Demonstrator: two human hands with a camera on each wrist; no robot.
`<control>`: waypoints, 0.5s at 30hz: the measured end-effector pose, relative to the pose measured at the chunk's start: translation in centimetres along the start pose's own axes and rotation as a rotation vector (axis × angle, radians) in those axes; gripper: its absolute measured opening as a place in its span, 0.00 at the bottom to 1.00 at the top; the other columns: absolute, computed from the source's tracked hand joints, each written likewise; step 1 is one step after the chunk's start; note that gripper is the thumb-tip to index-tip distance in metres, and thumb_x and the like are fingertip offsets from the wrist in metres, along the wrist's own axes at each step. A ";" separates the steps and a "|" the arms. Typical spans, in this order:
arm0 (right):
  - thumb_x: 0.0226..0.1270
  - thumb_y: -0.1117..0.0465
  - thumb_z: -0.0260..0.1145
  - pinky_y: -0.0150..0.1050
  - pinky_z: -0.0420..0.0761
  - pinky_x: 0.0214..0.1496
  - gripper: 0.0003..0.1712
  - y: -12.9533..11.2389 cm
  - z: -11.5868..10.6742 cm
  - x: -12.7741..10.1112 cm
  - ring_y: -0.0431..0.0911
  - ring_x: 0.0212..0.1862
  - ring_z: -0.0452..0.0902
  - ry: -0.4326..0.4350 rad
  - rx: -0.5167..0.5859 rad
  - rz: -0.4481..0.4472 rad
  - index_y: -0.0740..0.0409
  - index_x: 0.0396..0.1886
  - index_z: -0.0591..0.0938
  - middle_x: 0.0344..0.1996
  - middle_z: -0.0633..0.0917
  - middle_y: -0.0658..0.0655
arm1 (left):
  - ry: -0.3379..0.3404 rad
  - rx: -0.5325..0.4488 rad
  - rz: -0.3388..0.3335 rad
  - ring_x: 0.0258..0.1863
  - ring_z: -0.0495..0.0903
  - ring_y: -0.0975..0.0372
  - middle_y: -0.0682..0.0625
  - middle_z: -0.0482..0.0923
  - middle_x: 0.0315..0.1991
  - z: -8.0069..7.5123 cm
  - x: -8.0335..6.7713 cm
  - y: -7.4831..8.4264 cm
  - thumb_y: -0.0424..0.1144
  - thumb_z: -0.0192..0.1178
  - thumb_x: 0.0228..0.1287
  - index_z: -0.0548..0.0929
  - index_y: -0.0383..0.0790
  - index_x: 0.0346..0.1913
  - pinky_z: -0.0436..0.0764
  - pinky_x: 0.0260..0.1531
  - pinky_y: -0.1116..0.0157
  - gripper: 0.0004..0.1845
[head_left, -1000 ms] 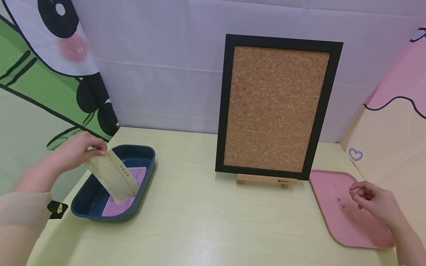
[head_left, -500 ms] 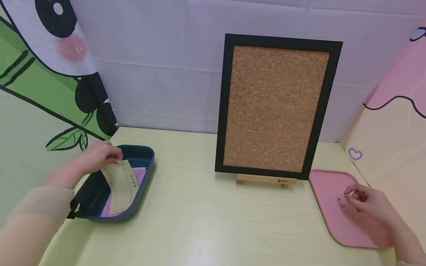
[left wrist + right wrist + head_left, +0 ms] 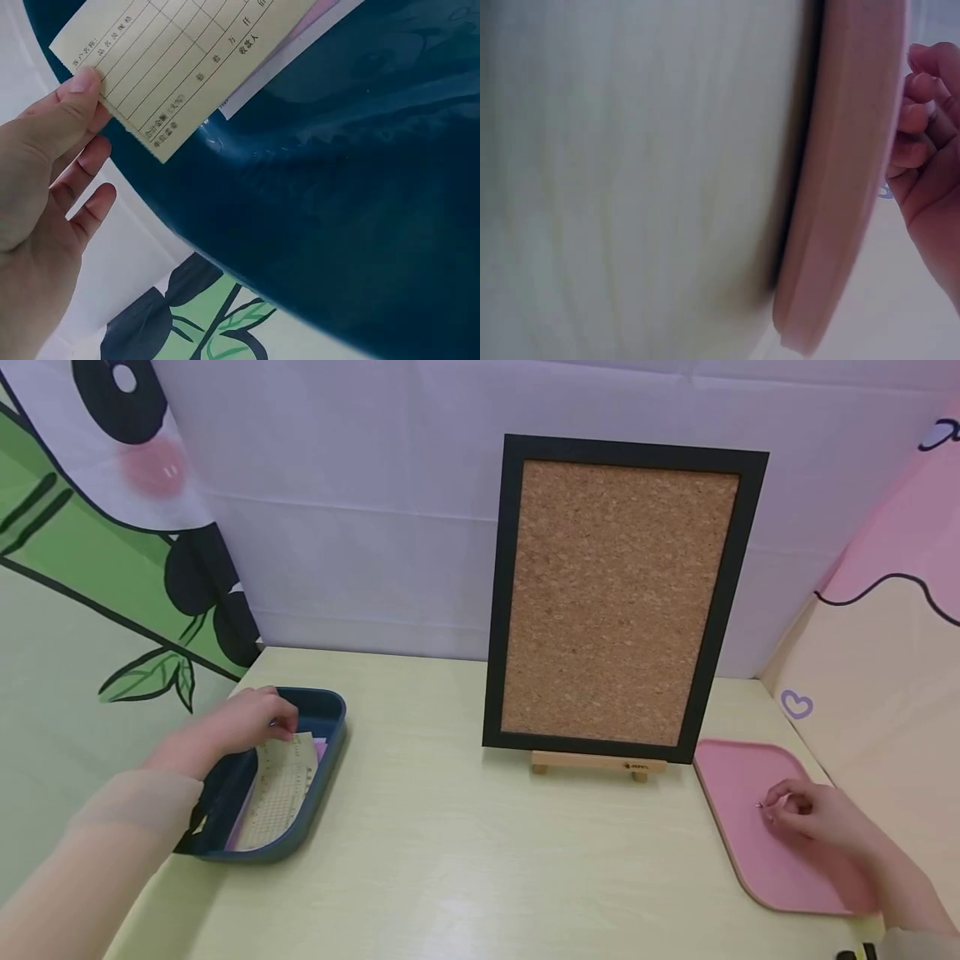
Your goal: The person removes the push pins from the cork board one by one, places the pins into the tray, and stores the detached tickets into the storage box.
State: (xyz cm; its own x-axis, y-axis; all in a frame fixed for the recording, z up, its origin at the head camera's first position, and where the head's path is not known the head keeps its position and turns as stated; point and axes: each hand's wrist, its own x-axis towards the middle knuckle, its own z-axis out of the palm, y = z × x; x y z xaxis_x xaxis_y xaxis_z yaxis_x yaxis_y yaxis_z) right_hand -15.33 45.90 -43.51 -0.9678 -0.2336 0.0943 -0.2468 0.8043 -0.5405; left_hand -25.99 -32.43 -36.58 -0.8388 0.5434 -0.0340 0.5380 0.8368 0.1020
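My left hand (image 3: 258, 718) pinches one end of a pale yellow printed receipt slip (image 3: 283, 793) inside the dark blue tray (image 3: 337, 727). In the left wrist view, the thumb of that hand (image 3: 56, 150) lies over the slip's corner, and ruled lines and printed characters show on the receipt (image 3: 172, 67). Beneath it, the edge of a pink-purple sheet (image 3: 285, 56) peeks out. My right hand (image 3: 817, 814) is low over the pink tray (image 3: 750, 860), fingers curled, with a tiny metallic thing (image 3: 760, 805) at the fingertips. Whether they grip it is unclear.
A cork board (image 3: 618, 610) in a black frame stands upright on a small wooden easel (image 3: 596, 762) at the table's back. The pale wooden table (image 3: 450, 843) stretches between the two trays. Printed cloth (image 3: 360, 527) hangs behind.
My left hand has moved right and lowered the receipt slip onto the pink-purple sheet in the blue tray. My right hand has shifted left and down to the tiny metallic thing.
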 end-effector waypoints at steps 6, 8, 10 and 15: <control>0.54 0.72 0.67 0.29 0.66 0.21 0.09 0.7 0.3 0.4 0.30 0.22 0.65 -0.034 0.025 -0.059 0.53 0.31 0.81 0.20 0.75 0.40 | -0.007 0.040 0.050 0.26 0.67 0.65 0.63 0.74 0.22 0.8 0.8 0.0 0.35 0.72 0.48 0.82 0.52 0.22 0.70 0.29 0.64 0.10; 0.53 0.72 0.67 0.28 0.66 0.22 0.10 1.0 0.4 0.5 0.30 0.23 0.66 -0.037 0.026 -0.066 0.53 0.31 0.81 0.20 0.75 0.39 | -0.013 0.055 0.066 0.26 0.66 0.66 0.63 0.74 0.22 1.1 1.0 0.0 0.35 0.72 0.47 0.81 0.53 0.22 0.69 0.29 0.64 0.09; 0.53 0.72 0.67 0.27 0.66 0.24 0.10 1.2 0.4 0.6 0.30 0.24 0.66 -0.040 0.024 -0.086 0.53 0.31 0.81 0.19 0.74 0.39 | -0.013 0.068 0.071 0.26 0.66 0.65 0.63 0.74 0.22 1.3 1.3 0.0 0.36 0.72 0.47 0.81 0.53 0.22 0.68 0.28 0.64 0.09; 0.53 0.73 0.67 0.26 0.66 0.25 0.10 1.7 0.5 0.8 0.30 0.23 0.67 -0.044 0.035 -0.125 0.55 0.31 0.81 0.18 0.74 0.39 | -0.006 0.085 0.049 0.26 0.66 0.65 0.62 0.75 0.22 1.8 1.7 -0.1 0.37 0.72 0.47 0.82 0.52 0.23 0.68 0.28 0.63 0.08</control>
State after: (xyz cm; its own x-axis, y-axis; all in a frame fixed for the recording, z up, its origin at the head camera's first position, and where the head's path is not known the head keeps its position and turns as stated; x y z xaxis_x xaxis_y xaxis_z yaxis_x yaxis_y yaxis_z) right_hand -16.48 46.81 -44.78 -0.9262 -0.3555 0.1260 -0.3627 0.7482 -0.5556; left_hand -27.30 -31.50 -38.42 -0.8108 0.5841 -0.0368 0.5838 0.8117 0.0188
